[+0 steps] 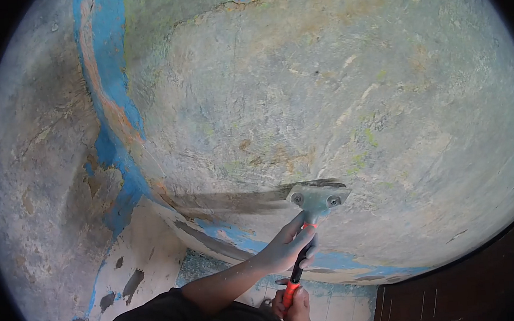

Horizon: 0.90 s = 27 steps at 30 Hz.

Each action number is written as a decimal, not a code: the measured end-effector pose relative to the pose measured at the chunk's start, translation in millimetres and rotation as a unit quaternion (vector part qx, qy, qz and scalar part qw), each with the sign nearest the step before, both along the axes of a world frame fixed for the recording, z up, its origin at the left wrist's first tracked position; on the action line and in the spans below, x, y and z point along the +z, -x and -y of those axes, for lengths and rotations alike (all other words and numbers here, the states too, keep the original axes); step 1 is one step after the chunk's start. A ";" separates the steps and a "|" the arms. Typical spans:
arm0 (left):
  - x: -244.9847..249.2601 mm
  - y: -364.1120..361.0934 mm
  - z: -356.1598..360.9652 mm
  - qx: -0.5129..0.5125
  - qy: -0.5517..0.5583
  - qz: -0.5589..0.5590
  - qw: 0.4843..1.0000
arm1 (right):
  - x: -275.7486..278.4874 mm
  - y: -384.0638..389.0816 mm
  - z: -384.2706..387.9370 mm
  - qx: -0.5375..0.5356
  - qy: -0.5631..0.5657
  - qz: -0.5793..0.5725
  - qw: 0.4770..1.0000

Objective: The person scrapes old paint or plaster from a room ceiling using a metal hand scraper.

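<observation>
A long-handled scraper (pixel 318 199) with a wide metal head, two screws and a black and orange handle reaches up to the worn wall (pixel 265 100). Its blade edge lies at the wall's lower middle and appears to touch it. My left hand (pixel 290 244), dusted pale, is wrapped round the handle just below the head. Lower down, my right hand (pixel 296 310) grips the orange end of the same handle. The wall is mottled grey, with green and ochre traces and rough patches.
Blue paint (pixel 110 63) runs down the wall's corner on the left, with a scraped side wall (pixel 41 140) beyond it. Below are floor tiles (pixel 339 307) strewn with bluish flakes. Dark brown wooden furniture or a door (pixel 444 287) stands at the lower right.
</observation>
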<state>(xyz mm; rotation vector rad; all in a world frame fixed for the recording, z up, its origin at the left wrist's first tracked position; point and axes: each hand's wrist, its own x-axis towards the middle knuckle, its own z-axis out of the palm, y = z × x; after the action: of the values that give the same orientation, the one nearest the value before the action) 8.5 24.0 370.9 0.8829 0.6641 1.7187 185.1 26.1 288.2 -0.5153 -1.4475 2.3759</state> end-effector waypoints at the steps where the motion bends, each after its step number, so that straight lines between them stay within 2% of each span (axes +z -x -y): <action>1: 4.6 -1.4 -2.3 0.009 0.001 -0.006 1.000 | 0.4 -0.6 -5.2 0.007 -0.004 -0.015 1.000; 8: 40.0 -14.3 -19.9 0.085 -0.008 -0.035 0.996 | 25.8 -5.0 -44.8 0.023 -0.063 -0.024 0.997; 14: 8.2 -41.8 -21.3 0.161 0.040 0.029 0.986 | -0.9 -30.8 -68.0 0.090 -0.050 0.035 0.994; 19: 9.5 -45.6 -27.1 0.213 0.051 0.023 0.976 | 14.3 -26.5 -78.9 0.112 -0.057 0.004 0.992; 22: 34.7 -45.4 -29.6 0.253 0.056 -0.007 0.966 | 27.3 -19.3 -88.9 0.120 -0.062 -0.035 0.990; 23: 37.4 -46.4 -29.8 0.255 0.049 0.000 0.966 | 27.9 -17.1 -90.6 0.127 -0.040 -0.051 0.990; 27: 28.6 -53.1 -31.4 0.259 0.036 0.032 0.965 | 21.9 -21.9 -91.8 0.133 -0.070 -0.058 0.987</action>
<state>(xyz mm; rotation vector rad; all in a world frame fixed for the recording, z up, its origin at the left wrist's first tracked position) 61.5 55.4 399.5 0.6308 0.9686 2.1595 207.0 118.0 310.1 -0.1538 -1.7049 2.4287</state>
